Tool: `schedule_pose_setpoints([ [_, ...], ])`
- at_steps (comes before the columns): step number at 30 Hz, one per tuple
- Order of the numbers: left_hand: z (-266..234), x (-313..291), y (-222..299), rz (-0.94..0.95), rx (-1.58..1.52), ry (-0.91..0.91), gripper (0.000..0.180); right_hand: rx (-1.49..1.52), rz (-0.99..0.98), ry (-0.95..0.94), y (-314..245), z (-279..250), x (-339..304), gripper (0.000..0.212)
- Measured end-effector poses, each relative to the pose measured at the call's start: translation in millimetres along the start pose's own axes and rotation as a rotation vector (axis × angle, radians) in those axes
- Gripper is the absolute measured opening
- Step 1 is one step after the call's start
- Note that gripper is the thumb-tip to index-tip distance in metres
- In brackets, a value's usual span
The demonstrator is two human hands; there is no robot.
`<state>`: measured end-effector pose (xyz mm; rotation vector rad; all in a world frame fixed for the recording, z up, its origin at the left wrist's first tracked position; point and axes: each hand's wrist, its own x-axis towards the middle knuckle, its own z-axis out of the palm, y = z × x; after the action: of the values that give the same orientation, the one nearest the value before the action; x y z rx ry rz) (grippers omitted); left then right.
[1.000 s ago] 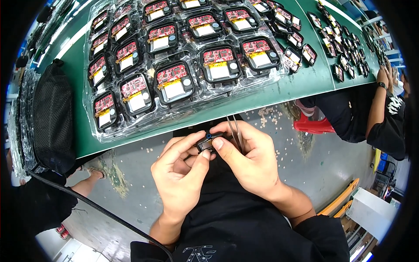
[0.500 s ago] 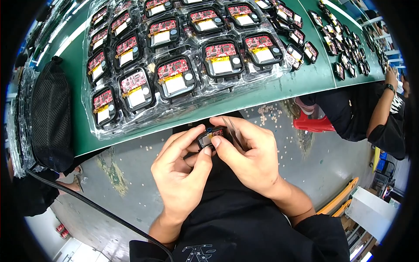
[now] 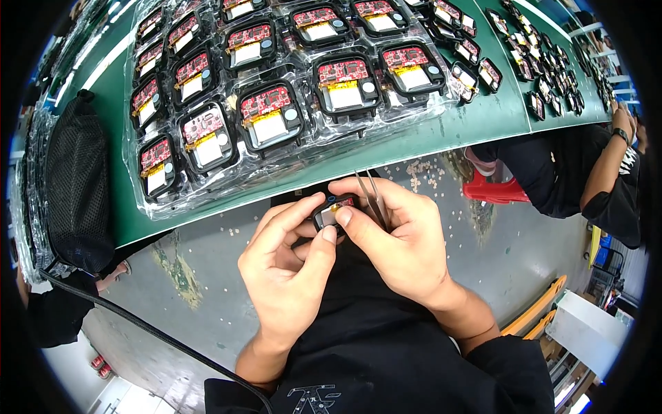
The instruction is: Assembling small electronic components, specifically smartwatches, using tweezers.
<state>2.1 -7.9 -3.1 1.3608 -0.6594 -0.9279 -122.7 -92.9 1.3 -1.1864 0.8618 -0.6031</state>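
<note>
Both hands meet below the table edge, over the person's lap. The left hand [image 3: 289, 276] and right hand [image 3: 396, 241] pinch one small black module [image 3: 329, 212] between thumbs and fingertips; a red board and yellow tab show in it. The right hand also carries steel tweezers [image 3: 372, 196], tips pointing up toward the table.

On the green table [image 3: 441, 131] lies a clear blister tray [image 3: 276, 96] of like modules, each black-framed with a red board, white rectangle and yellow strip. About fourteen show; the upper rows run out of view, so the full count cannot be told. To the right, small dark parts [image 3: 545, 90] lie in rows, too small to count. A black mesh bag [image 3: 79, 179] sits at the table's left end. A red stool [image 3: 493, 192] stands beside a second person [image 3: 593, 179] at right.
</note>
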Motion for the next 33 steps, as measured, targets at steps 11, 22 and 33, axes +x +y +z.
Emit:
schedule_pose_setpoints([
  [11, 2, 3, -3, 0.0, -0.043, 0.068, 0.025, -0.194, -0.272, 0.07, 5, 2, -1, 0.035],
  [22, 5, 8, 0, -0.166, -0.425, 0.028, 0.02, -0.541, -0.5, 0.119, -1, 6, -3, 0.041],
  [33, 11, 8, 0, -0.242, -0.65, 0.057, 0.021, -0.608, -0.613, 0.192, 4, 10, 0, 0.036],
])
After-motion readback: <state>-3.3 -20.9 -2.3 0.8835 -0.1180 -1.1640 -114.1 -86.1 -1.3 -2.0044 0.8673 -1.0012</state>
